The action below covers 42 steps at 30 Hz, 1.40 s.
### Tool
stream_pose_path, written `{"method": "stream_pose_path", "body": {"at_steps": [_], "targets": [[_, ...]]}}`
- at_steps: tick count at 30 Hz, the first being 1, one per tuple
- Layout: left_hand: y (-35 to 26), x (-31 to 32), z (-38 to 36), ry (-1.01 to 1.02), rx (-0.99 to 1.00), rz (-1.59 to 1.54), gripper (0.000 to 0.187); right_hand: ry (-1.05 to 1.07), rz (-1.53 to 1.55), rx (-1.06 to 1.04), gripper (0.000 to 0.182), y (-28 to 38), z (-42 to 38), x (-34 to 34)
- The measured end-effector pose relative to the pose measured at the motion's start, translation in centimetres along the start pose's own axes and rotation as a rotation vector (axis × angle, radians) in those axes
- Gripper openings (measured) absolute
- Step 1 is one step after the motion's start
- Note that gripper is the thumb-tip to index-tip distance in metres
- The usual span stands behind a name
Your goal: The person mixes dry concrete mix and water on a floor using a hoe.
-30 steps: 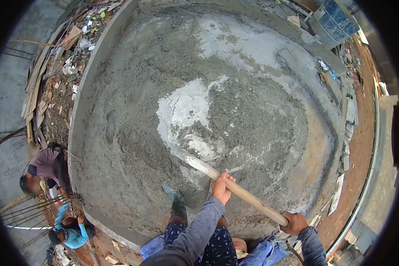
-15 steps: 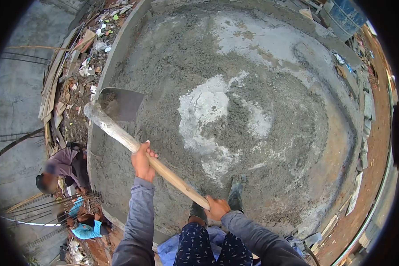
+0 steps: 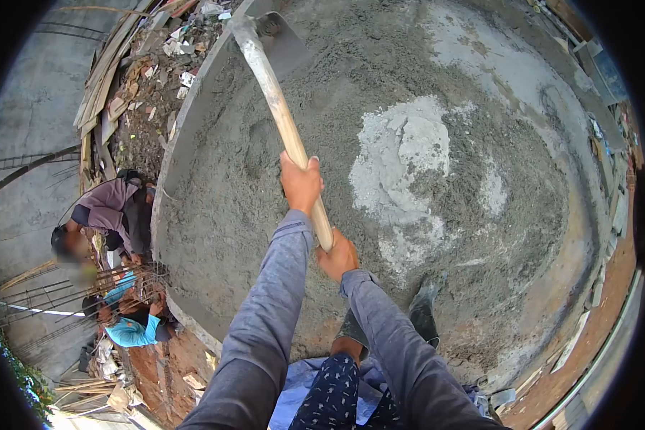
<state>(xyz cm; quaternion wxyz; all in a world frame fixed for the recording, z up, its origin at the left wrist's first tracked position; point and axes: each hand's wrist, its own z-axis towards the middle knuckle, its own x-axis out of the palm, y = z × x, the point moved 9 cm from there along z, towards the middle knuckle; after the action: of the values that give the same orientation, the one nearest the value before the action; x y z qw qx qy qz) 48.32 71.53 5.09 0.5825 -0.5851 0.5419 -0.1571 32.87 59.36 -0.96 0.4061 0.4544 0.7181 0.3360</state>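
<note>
Grey mix point(image 3: 226, 193) underfoot; left hand point(image 3: 300, 183) and right hand point(image 3: 339, 256) clasp the hoe point(image 3: 277, 107), apparently raised farther forward.

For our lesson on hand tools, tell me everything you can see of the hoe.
The hoe has a long, rounded, pale wooden-looking handle, smeared whitish grey toward its head, and a broad, dark grey, metal-looking blade. It slants away from the person, head farthest, apparently raised above the grey mix. The left hand grips its lower half; the right hand holds it near the butt end.
</note>
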Motion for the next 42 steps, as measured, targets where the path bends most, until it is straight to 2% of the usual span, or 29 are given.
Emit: {"method": "stream_pose_path", "body": {"at_steps": [2,3,4,5,6,8,9,11,12,15,18,24,27,30,32,33,37,39,42], "targets": [[11.0,2.3,-2.0,0.115,-0.157,0.317,0.046,0.028,0.140,0.055,0.042,-5.5,-0.1,3.0],[17.0,3.5,-3.2,0.188,-0.208,0.442,0.051,0.078,0.232,0.209,0.041,-10.1,-1.9,5.6],[18.9,3.7,-6.8,0.322,-0.457,0.451,0.052,0.128,0.324,0.362,0.040,-14.3,-5.0,8.2],[23.1,3.9,-9.5,0.314,-0.403,0.571,0.049,0.107,0.264,0.396,0.040,-17.2,-8.7,8.5],[25.4,3.6,-13.3,0.351,-0.503,0.566,0.049,0.085,0.207,0.430,0.040,-19.0,-11.9,8.2],[26.7,3.3,-18.0,0.382,-0.640,0.464,0.045,0.174,-0.023,0.583,0.040,-16.4,-17.0,4.1],[27.0,3.1,-20.2,0.381,-0.689,0.377,0.042,0.190,-0.014,0.561,0.040,-16.3,-18.9,3.5],[26.8,3.7,-21.9,0.393,-0.741,0.329,0.040,0.199,0.013,0.492,0.041,-16.0,-20.0,2.5],[27.0,3.5,-23.0,0.393,-0.780,0.311,0.039,0.205,0.040,0.568,0.041,-16.6,-21.0,2.2],[24.8,4.5,-25.2,0.394,-0.803,0.359,0.041,0.200,-0.003,0.525,0.038,-15.0,-22.0,-1.1],[25.9,7.7,-27.7,0.501,-0.883,0.185,0.029,0.280,0.137,0.659,0.033,-13.4,-22.9,-5.7],[21.8,14.0,-31.4,0.460,-1.022,-0.195,0.024,0.406,0.341,0.707,0.025,-12.1,-21.6,-15.9],[19.2,16.7,-32.6,0.379,-1.100,-0.527,0.025,0.465,0.213,0.705,0.034,-9.9,-22.5,-22.8],[18.2,20.4,-33.5,0.294,-1.105,-0.674,0.023,0.479,-0.203,0.381,0.042,-8.9,-25.0,-32.3],[15.1,23.0,-35.6,0.194,-1.197,-0.727,0.022,0.474,-0.320,0.248,0.046,-6.5,-27.5,-39.7],[13.8,24.2,-36.9,0.136,-1.241,-0.747,0.022,0.480,-0.358,0.265,0.045,-6.7,-29.1,-43.4],[8.5,32.3,-46.6,0.283,-1.259,-0.898,0.020,0.436,-0.556,0.326,0.040,-11.2,-34.4,-56.7],[6.1,34.3,-48.8,0.283,-1.262,-0.872,0.020,0.348,-0.694,0.304,0.036,-13.1,-36.1,-60.1],[3.0,34.0,-48.1,0.223,-1.191,-0.835,0.020,0.199,-0.749,0.207,0.033,-16.5,-36.7,-60.3]]}}
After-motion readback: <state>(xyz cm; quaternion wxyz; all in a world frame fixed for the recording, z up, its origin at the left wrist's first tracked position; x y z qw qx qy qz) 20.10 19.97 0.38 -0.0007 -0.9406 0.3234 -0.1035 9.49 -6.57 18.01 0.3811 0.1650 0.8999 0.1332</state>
